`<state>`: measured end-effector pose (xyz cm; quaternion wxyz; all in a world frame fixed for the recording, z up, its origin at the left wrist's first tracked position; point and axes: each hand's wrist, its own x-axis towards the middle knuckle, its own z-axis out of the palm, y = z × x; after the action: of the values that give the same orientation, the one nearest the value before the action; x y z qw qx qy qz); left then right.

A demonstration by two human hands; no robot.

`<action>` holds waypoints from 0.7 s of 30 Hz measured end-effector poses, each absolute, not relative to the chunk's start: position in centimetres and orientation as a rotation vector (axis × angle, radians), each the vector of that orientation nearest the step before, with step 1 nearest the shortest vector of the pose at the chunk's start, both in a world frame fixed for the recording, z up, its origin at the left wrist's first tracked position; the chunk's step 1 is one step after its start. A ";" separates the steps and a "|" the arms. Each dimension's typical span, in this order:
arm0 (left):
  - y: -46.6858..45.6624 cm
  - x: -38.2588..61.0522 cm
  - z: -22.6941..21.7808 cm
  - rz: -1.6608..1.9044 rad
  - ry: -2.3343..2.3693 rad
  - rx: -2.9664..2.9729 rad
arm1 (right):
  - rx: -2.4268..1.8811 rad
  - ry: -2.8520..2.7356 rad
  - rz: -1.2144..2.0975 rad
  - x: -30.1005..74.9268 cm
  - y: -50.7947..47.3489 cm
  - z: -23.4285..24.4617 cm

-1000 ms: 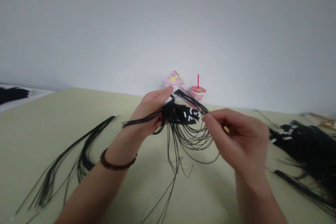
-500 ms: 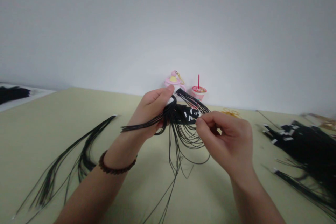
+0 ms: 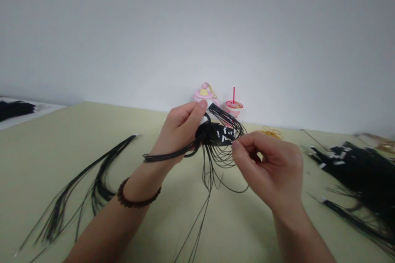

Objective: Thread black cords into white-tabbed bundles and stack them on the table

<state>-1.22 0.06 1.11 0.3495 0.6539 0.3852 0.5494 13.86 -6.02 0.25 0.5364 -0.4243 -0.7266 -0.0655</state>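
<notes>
My left hand (image 3: 182,127) is closed round a bundle of thin black wires (image 3: 202,131), thumb on top by a white piece. Several wires trail back over my left wrist, and others loop down and to the right. A black part of the bundle with small white pieces (image 3: 226,133) points toward my right hand. My right hand (image 3: 265,160) is closed in a pinch beside these white pieces, where looped wires end. What lies between its fingertips is too small to make out.
On the table (image 3: 173,222), loose black wires (image 3: 101,168) lie at left. A pile of black wire bundles (image 3: 361,168) lies at right. Behind my hands stand a pink-lidded cup (image 3: 206,93) and a cup with a red straw (image 3: 233,107), near yellow bands (image 3: 270,132).
My left hand and the wires have shifted slightly right. The wires over my left wrist now hang a little lower. My right hand has moved slightly right, still pinched.
</notes>
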 end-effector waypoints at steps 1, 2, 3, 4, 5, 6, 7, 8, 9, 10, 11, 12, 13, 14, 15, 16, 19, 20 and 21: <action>0.1 -1.2 1.1 1.432 1.011 1.726 | -1.010 -1.726 -0.156 13.8 -6.0 0.2; 0.1 -1.3 1.1 1.443 1.025 1.759 | -1.008 -1.719 -0.159 13.8 -6.0 0.2; 0.1 -1.3 1.1 1.450 1.036 1.793 | -1.005 -1.712 -0.162 13.8 -6.0 0.2; 0.1 -1.3 1.2 1.453 1.043 1.827 | -1.005 -1.706 -0.166 13.8 -6.0 0.1; 0.1 -1.3 1.2 1.450 1.046 1.861 | -1.006 -1.702 -0.173 13.9 -5.9 0.1; 0.1 -1.4 1.2 1.442 1.045 1.892 | -1.007 -1.705 -0.184 13.9 -5.8 0.1; 0.0 -1.3 1.2 1.430 1.041 1.919 | -1.008 -1.706 -0.202 14.0 -5.7 0.1; 0.0 -1.3 1.2 1.415 1.034 1.941 | -1.010 -1.706 -0.221 14.0 -5.6 0.1; -0.1 -1.3 1.2 1.404 1.025 1.958 | -1.011 -1.701 -0.239 14.1 -5.5 0.1; -0.2 -1.2 1.2 1.397 1.015 1.970 | -1.011 -1.695 -0.251 14.2 -5.4 0.0; -0.2 -1.2 1.2 1.391 1.003 1.981 | -1.009 -1.693 -0.257 14.2 -5.2 0.0; -0.3 -1.1 1.2 1.385 0.990 1.991 | -1.007 -1.696 -0.256 14.3 -5.1 0.0; -0.4 -1.1 1.2 1.378 0.980 2.002 | -1.003 -1.705 -0.254 14.3 -5.1 -0.1; -0.4 -1.0 1.2 1.368 0.972 2.012 | -0.999 -1.716 -0.258 14.4 -5.0 -0.1; -0.4 -1.0 1.2 1.357 0.965 2.021 | -0.994 -1.724 -0.267 14.4 -5.0 -0.1; -0.5 -1.0 1.2 1.346 0.959 2.026 | -0.995 -1.728 -0.274 14.5 -4.9 -0.1; -0.6 -1.0 1.2 1.334 0.943 2.023 | -1.002 -1.738 -0.270 14.5 -5.0 0.0; -0.6 -1.0 1.2 1.332 0.940 2.018 | -1.002 -1.744 -0.260 14.5 -5.1 0.1; -0.6 -0.9 1.1 1.331 0.940 2.014 | -1.000 -1.749 -0.248 14.5 -5.1 0.1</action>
<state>-0.94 -0.62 1.14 0.2720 0.7482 0.3493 0.4942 14.46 -5.09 0.07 0.5275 -0.4186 -0.7320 -0.1037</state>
